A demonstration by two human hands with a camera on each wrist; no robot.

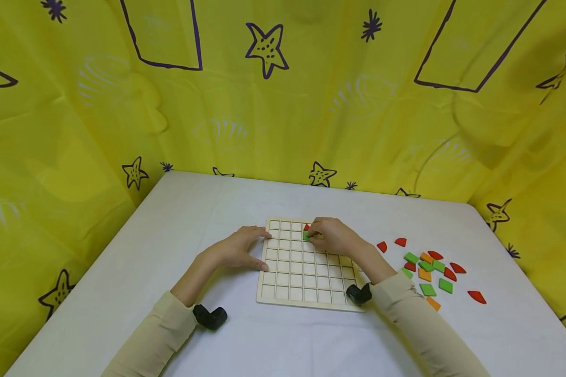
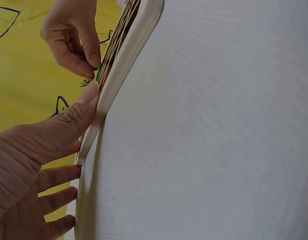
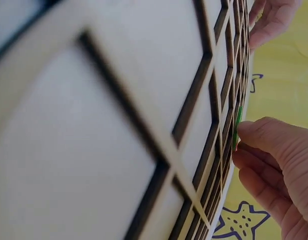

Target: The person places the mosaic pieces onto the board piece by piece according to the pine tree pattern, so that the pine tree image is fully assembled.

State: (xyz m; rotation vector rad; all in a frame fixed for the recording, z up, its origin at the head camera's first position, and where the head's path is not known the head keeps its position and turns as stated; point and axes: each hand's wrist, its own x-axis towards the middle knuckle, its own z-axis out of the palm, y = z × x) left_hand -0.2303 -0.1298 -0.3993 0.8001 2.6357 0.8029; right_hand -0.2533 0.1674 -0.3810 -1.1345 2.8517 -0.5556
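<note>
A pale wooden grid board (image 1: 306, 305) lies on the white table. My left hand (image 1: 238, 248) rests against its left edge, thumb and fingers spread apart; in the left wrist view the thumb (image 2: 86, 100) touches the board's rim. Over the upper part of the grid, my right hand (image 1: 332, 235) pinches a green square tile (image 1: 306, 236) between thumb and fingertips. That green tile (image 3: 237, 125) shows as a thin edge against the grid in the right wrist view. Just beyond it, a red piece (image 1: 306, 227) sits in a top-row cell, partly visible.
Right of the board lie several loose pieces: red wedges (image 1: 477, 297), green tiles (image 1: 445, 285) and orange tiles (image 1: 424, 274), some overlapping. A yellow patterned curtain (image 1: 273, 120) surrounds the white table (image 1: 217, 199) at the back and sides.
</note>
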